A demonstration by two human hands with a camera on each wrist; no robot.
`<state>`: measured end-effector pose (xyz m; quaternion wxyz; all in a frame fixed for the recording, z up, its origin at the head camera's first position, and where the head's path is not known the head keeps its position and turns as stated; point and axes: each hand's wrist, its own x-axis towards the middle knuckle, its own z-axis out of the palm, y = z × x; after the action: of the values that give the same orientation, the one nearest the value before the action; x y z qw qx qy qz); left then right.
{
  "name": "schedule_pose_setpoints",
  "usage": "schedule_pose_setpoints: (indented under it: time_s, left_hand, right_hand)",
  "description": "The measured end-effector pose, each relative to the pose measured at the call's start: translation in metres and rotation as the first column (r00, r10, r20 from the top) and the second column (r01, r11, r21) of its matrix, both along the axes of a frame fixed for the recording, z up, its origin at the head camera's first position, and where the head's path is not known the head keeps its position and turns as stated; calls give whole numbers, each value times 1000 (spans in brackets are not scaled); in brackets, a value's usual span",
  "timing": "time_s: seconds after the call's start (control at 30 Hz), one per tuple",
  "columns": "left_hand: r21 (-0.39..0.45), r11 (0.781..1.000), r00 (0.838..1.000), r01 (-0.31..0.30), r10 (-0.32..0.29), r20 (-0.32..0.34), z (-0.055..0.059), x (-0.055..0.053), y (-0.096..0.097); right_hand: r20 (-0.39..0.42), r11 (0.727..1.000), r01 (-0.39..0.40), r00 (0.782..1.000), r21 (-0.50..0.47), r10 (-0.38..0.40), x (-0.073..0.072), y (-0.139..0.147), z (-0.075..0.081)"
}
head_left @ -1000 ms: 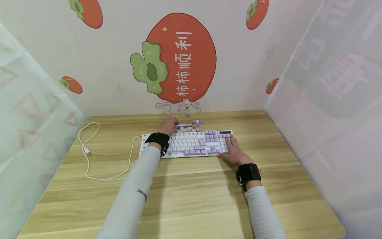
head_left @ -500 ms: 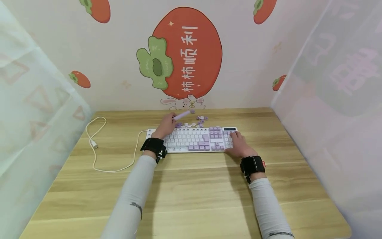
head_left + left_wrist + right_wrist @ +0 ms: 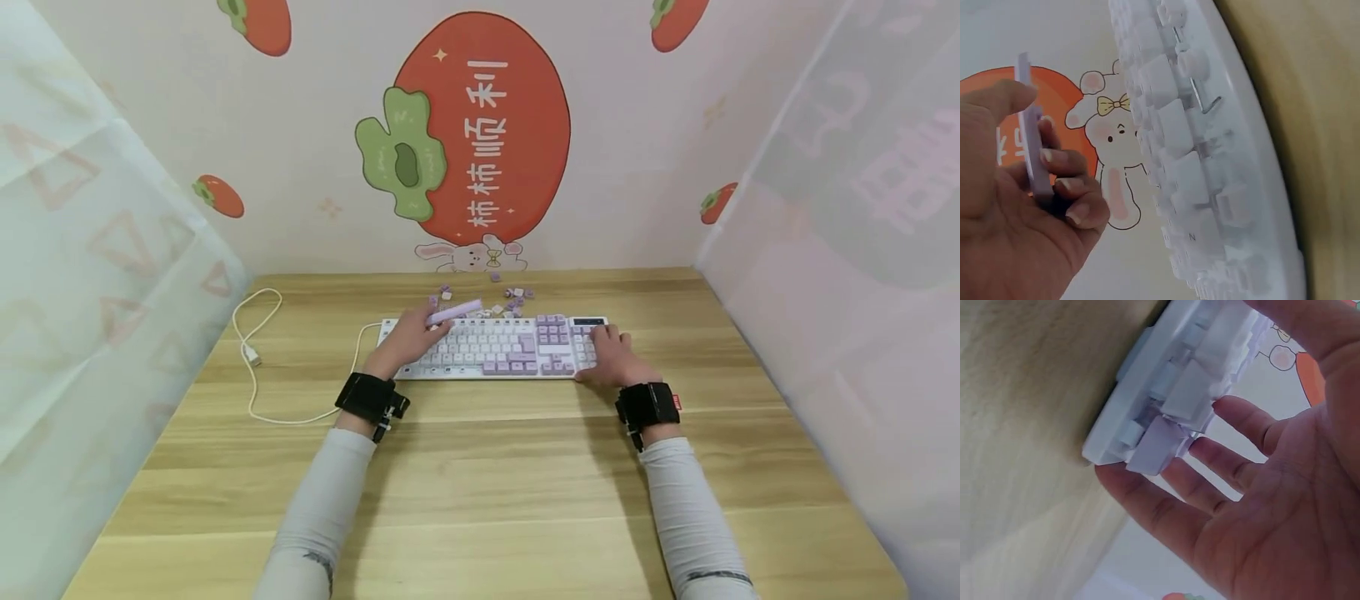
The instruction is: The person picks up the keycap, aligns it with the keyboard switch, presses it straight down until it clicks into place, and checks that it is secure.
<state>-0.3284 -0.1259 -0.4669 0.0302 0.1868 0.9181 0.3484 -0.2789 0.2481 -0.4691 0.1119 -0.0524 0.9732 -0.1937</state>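
Note:
In the head view, a white-and-lilac keyboard point(image 3: 472, 343) lies near the back of the table. Over its left part, my left hand point(image 3: 408, 336) pinches a long lilac spacebar keycap point(image 3: 454, 312) between thumb and fingers. The left wrist view shows this spacebar point(image 3: 1035, 153) tilted upright in the fingers, beside the keyboard's front edge. A thin bent metal wire point(image 3: 1204, 100) is exposed there, along a row where caps are off. My right hand point(image 3: 617, 360) rests on the number keys at the right end; in the right wrist view its little finger point(image 3: 1141, 494) touches the corner.
Several loose purple and white keycaps point(image 3: 516, 302) lie scattered behind the keyboard. Its white cable point(image 3: 255, 400) loops over the table's left side, ending in a USB plug point(image 3: 252, 356). A printed wall point(image 3: 330, 150) stands behind the wooden table point(image 3: 487, 467), with sheets at both sides.
My left hand has lifted the spacebar from behind the keyboard and drawn it back over the keyboard's left part. My right hand stays on the right end, its fingers drawn in a little.

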Motion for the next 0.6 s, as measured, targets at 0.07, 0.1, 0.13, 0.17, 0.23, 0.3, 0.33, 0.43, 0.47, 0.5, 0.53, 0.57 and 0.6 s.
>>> schedule_pose_setpoints:
  time_s: [0.07,0.1,0.13,0.17,0.23,0.3,0.33,0.43,0.47,0.5,0.53,0.57,0.6]
  left_hand:
    - [-30,999,1000,22,-22,7,-2,5,-2]
    - [-35,999,999,35,-35,7,-4,7,-3]
    - [-43,998,999,52,-52,-6,-6,8,-3]
    - [-42,997,998,61,-62,-17,-8,9,-3]
    - [-29,997,997,71,-72,-42,-12,12,-4]
    - [-21,997,996,75,-76,-51,-16,15,-6]
    - [-24,997,996,75,-76,-49,-18,17,-6]
    - [-42,996,996,82,-84,-38,-20,22,-9]
    - [-52,995,996,83,-86,-39,-20,23,-9]
    - [-62,994,995,85,-88,-41,-20,23,-9]
    - [-73,994,995,86,-90,-50,-20,23,-8]
    - [-80,993,994,85,-90,-58,-20,24,-8]
    - [-84,993,994,81,-86,-63,-20,24,-8]
  right_hand:
    - [7,1000,-2,1000,-2,2,0,1,0]
    - [11,1000,1,1000,-5,-1,0,1,0]
    - [14,1000,4,1000,-8,-4,0,2,0]
    - [15,1000,6,1000,-7,-5,0,3,0]
    - [18,1000,9,1000,-2,-9,-1,3,0]
    - [27,1000,12,1000,4,-12,0,3,0]
    - [29,1000,9,1000,6,-10,-1,2,0]
    - [33,1000,2,999,8,-2,-1,0,1]
    - [32,1000,-4,999,6,4,-1,0,1]
    - [31,1000,-10,999,4,9,-1,0,2]
    - [30,1000,-14,999,3,14,-2,0,2]
    - [31,1000,-15,999,2,15,-2,0,2]
    - [31,1000,-18,999,2,18,-2,-1,2]
